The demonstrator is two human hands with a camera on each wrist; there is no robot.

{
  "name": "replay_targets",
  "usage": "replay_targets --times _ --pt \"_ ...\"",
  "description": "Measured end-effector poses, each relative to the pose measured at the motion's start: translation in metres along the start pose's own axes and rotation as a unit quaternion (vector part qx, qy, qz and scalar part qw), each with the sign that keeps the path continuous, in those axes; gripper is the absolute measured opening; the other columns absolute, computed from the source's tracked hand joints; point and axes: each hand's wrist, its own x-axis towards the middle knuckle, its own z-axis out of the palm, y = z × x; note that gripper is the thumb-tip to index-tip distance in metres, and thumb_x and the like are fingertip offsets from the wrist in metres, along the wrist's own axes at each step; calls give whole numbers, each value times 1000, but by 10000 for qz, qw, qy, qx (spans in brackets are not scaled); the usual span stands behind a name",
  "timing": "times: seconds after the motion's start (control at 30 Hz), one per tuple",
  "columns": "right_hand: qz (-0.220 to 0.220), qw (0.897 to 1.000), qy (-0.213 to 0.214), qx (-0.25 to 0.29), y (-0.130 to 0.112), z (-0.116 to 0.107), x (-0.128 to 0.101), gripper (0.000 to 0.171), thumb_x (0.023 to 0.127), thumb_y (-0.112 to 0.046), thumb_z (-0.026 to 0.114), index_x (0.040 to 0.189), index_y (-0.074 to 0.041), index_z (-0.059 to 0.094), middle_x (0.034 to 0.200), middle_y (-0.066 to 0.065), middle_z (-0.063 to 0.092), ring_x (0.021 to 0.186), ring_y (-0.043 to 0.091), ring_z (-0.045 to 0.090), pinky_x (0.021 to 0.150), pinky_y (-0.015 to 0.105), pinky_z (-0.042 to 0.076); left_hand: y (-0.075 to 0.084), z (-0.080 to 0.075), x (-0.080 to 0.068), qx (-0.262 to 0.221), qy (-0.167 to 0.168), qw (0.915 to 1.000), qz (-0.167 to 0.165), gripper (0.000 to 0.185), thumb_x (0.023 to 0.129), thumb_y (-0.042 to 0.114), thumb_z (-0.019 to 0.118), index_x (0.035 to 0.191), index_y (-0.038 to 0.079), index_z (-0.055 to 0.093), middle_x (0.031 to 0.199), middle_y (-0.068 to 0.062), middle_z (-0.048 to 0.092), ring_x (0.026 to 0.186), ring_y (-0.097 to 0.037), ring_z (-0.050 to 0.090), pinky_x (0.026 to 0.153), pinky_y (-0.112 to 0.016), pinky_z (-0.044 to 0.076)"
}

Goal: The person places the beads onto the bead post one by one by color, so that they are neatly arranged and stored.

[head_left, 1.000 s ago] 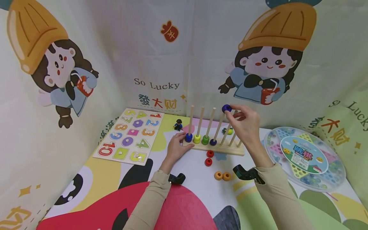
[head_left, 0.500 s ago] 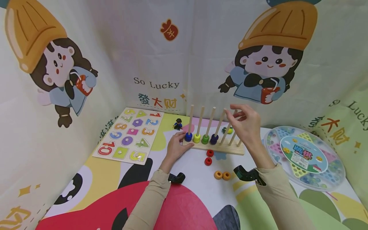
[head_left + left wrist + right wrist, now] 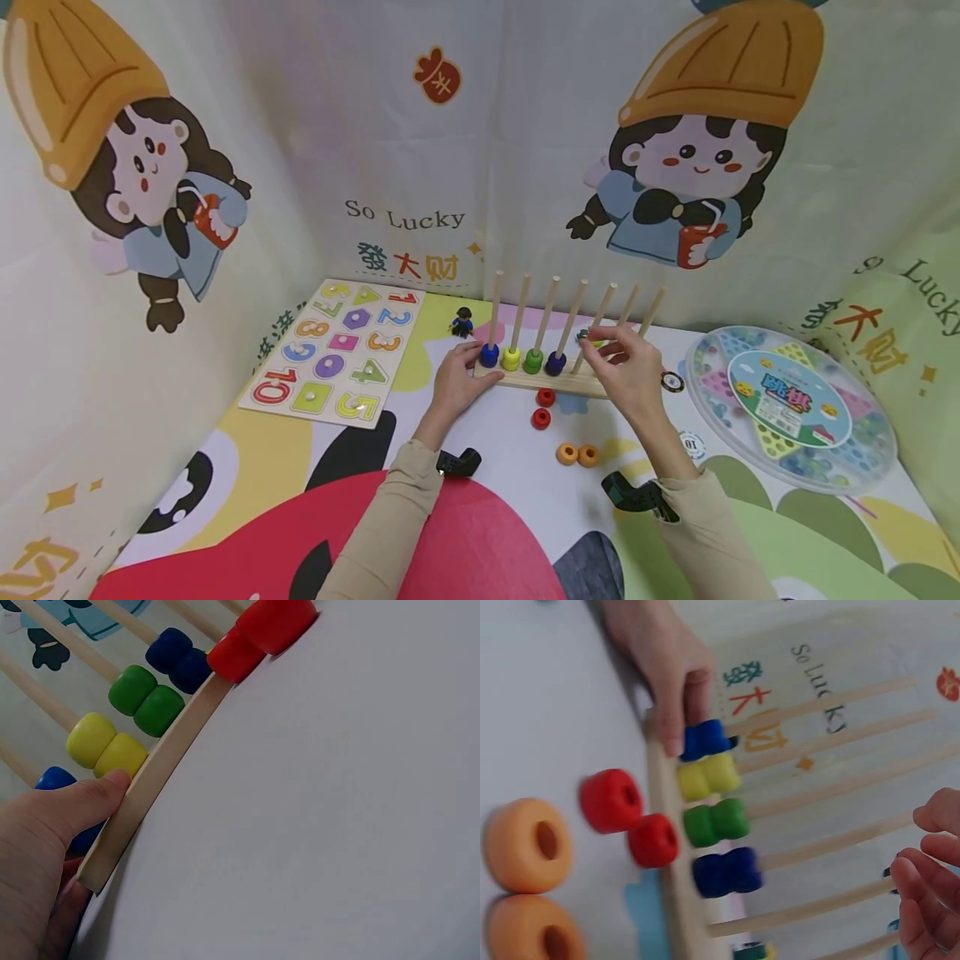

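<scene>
1. Far left: flat wooden number puzzle board lies on the cartoon-print surface; readable pieces 1, 2, 3, 4, 5, 10.
2. Backdrop cloth behind it reads "So Lucky" plus Chinese characters "發大财"; the same print repeats on the right wall.
3. Small dark toy figure stands just behind the rack's left end.
4. Left hand lies on the left end of the wooden peg rack base, thumb pressed on the edge beside the yellow beads; fingers relaxed and extended, steadying, not gripping.
5. Wooden peg rack: seven upright dowels. First four from the left each carry two ring beads: blue, yellow, green, dark blue. The other three pegs look bare.
6. Loose on the surface in front of the rack: two red ring beads, then two orange ring beads, untouched.
7. Right hand hovers over the fifth peg, fingers curled loosely, nothing held as far as I can see; the small green item near the fingertips looks like it sits behind the rack.
8. Step, my read: dark blue pair seated, hand free. Next move likely calls for dropping to the red beads, pinching one, lining its hole over the fifth peg tip.
9. Right: two round tokens, one marked "10"; then a round clear-lidded checkers box, label reads "跳棋".
</scene>
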Motion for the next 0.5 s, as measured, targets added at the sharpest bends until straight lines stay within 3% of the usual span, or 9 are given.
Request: replay_targets --times 0.27,0.5 --pt "419 9976 -544 -3 18 11 -20 17 84 -5 76 98 2 73 93 14 72 72 26 67 63 11 51 0 0 0 -31 -4 10000 -33 60 78 27 85 124 -5 65 130 -15 60 113 -30 59 92 -36 55" --pt "878 9856 -1443 -41 27 22 -35 23 85 -4 76 106 3 71 100 16 71 80 29 69 69 25 58 -1 1 0 -22 7 10000 -39 60 78 27 86 124 -5 65 130 -15 60 113 -30 59 91 -36 55"
